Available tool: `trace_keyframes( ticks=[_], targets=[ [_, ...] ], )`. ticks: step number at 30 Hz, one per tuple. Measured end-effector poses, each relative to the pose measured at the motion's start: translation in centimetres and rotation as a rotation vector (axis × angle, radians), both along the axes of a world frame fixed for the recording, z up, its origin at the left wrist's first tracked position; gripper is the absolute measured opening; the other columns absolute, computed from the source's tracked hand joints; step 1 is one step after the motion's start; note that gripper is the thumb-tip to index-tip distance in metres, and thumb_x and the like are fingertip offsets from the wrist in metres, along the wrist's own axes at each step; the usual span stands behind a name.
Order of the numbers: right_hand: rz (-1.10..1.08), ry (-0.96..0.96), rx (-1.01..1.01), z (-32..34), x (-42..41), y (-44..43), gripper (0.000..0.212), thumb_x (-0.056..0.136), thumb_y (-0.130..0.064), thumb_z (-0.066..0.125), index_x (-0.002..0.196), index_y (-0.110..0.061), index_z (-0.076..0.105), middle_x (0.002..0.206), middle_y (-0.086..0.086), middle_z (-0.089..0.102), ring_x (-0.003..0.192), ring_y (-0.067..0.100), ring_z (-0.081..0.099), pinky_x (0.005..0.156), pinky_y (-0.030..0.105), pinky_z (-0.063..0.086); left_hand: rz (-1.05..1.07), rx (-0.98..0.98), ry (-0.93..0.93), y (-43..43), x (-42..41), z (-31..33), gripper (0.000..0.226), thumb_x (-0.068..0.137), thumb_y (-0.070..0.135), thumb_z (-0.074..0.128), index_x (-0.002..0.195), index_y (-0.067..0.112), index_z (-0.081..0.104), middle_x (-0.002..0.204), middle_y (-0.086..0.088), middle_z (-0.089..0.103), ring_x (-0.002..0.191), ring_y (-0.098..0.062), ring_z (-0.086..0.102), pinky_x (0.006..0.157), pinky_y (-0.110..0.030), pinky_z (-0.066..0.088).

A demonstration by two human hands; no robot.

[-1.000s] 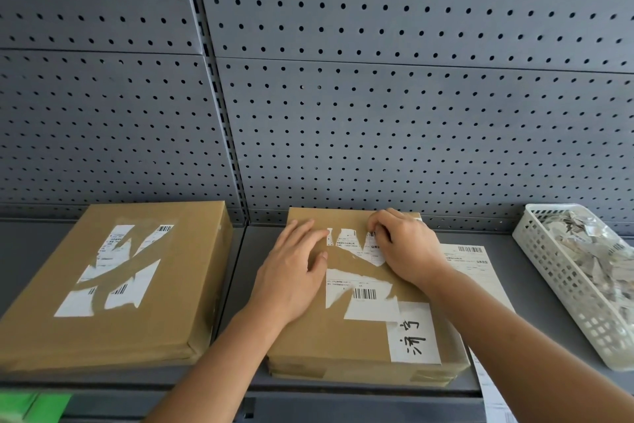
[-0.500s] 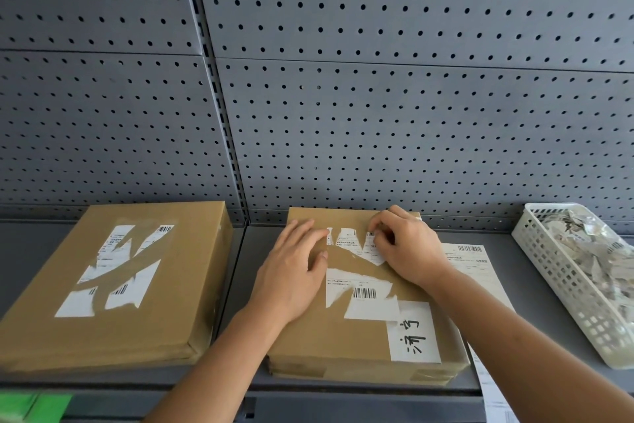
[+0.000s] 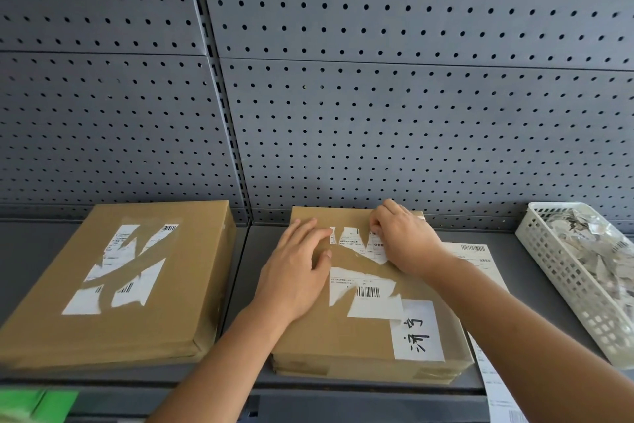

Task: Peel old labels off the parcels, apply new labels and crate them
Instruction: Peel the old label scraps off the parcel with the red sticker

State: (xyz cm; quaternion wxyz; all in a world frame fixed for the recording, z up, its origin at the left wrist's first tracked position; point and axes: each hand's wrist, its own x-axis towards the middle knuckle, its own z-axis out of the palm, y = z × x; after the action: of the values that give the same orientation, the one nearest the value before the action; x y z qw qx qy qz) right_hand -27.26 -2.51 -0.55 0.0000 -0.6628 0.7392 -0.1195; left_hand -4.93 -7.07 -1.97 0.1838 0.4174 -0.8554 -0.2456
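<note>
flat brown cardboard parcel (image 3: 360, 333) sits left of the white plastic mesh basket (image 3: 566, 288), left hand (image 3: 295, 271) flat on it with fingers together, right hand (image 3: 406, 240) pinching its torn white label (image 3: 355, 239)

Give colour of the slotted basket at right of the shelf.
White basket, grid of square holes in its walls; head view shows it best.

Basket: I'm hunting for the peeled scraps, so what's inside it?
Torn, crumpled label scraps fill the basket. Its floor is covered by them, and its right part runs out of frame.
</note>
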Motion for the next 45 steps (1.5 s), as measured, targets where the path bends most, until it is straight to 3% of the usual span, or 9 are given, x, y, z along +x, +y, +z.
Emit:
trace_keyframes(
  ticks=[8,13,18,25,31,38,40,43,45],
  targets=[
    [0.021,-0.213,-0.075,-0.4,-0.5,1.2,0.012,0.098,-0.007,0.044,0.092,-0.015,0.051,0.097,-0.001,0.045,0.088,0.018,0.044,0.079,0.029,0.039,0.010,0.015,-0.017,0.0,0.1,0.2,0.038,0.105,0.042,0.041,0.142,0.044,0.044,0.159,0.028,0.022,0.150,0.005,0.000,0.112,-0.042,0.036],
    [0.007,-0.339,-0.111,-0.2,-0.5,1.8,0.025,0.097,-0.013,0.054,0.121,-0.021,0.057,0.112,-0.007,0.049,0.095,0.004,0.049,0.083,0.020,0.034,0.013,0.015,-0.027,0.1,0.0,0.3,0.037,0.105,0.042,0.041,0.141,0.043,0.045,0.159,0.028,0.022,0.150,0.005,0.000,0.111,-0.043,0.036],
    [0.022,-0.196,-0.134,-0.7,-0.5,1.0,0.018,0.096,-0.012,0.056,0.106,-0.018,0.070,0.104,-0.003,0.054,0.098,0.019,0.052,0.083,0.026,0.037,0.013,0.013,-0.031,0.1,0.0,0.4,0.037,0.105,0.042,0.041,0.141,0.043,0.045,0.160,0.027,0.022,0.150,0.005,0.000,0.111,-0.042,0.036],
    [0.037,-0.010,-0.130,-0.7,-0.1,0.8,0.016,0.097,-0.011,0.047,0.092,-0.020,0.059,0.096,-0.004,0.051,0.088,0.020,0.047,0.076,0.034,0.043,0.019,0.007,-0.034,0.1,0.0,0.3,0.037,0.104,0.043,0.041,0.141,0.043,0.045,0.160,0.027,0.022,0.150,0.004,0.001,0.111,-0.042,0.037],
    [0.002,-0.050,-0.138,-1.1,0.0,1.5,0.015,0.097,-0.010,0.047,0.096,-0.020,0.059,0.099,-0.006,0.052,0.090,0.021,0.043,0.088,0.039,0.039,0.018,0.007,-0.040,0.1,-0.1,0.3,0.038,0.104,0.044,0.040,0.141,0.043,0.046,0.160,0.027,0.021,0.150,0.004,0.000,0.110,-0.043,0.039],
    [0.028,-0.139,-0.191,-0.9,0.2,2.5,0.011,0.097,-0.009,0.050,0.095,-0.019,0.055,0.098,-0.010,0.053,0.091,0.016,0.045,0.086,0.036,0.040,0.016,0.008,-0.050,0.1,-0.1,0.4,0.039,0.104,0.044,0.040,0.143,0.041,0.045,0.160,0.026,0.021,0.150,0.003,0.000,0.111,-0.044,0.037],
    [0.031,-0.176,-0.197,-0.7,0.3,2.8,0.008,0.097,-0.013,0.053,0.102,-0.018,0.058,0.101,-0.009,0.055,0.094,0.015,0.046,0.086,0.030,0.039,0.015,0.012,-0.050,0.1,-0.1,0.4,0.039,0.105,0.044,0.040,0.143,0.041,0.045,0.161,0.026,0.021,0.150,0.003,0.000,0.111,-0.044,0.037],
    [0.029,-0.233,-0.164,-0.3,0.4,2.8,0.028,0.094,-0.016,0.058,0.123,-0.018,0.056,0.103,-0.006,0.055,0.098,0.014,0.047,0.084,0.024,0.036,0.017,0.018,-0.054,0.1,-0.1,0.5,0.039,0.105,0.044,0.039,0.143,0.041,0.045,0.161,0.026,0.020,0.150,0.004,-0.001,0.111,-0.044,0.037],
    [0.004,-0.258,-0.148,-0.2,0.5,2.4,0.026,0.095,-0.016,0.059,0.120,-0.019,0.062,0.101,-0.005,0.054,0.098,0.014,0.047,0.083,0.024,0.036,0.018,0.019,-0.059,0.1,-0.1,0.5,0.039,0.105,0.044,0.039,0.143,0.041,0.045,0.161,0.027,0.019,0.150,0.004,-0.001,0.111,-0.044,0.037]
  ],
)
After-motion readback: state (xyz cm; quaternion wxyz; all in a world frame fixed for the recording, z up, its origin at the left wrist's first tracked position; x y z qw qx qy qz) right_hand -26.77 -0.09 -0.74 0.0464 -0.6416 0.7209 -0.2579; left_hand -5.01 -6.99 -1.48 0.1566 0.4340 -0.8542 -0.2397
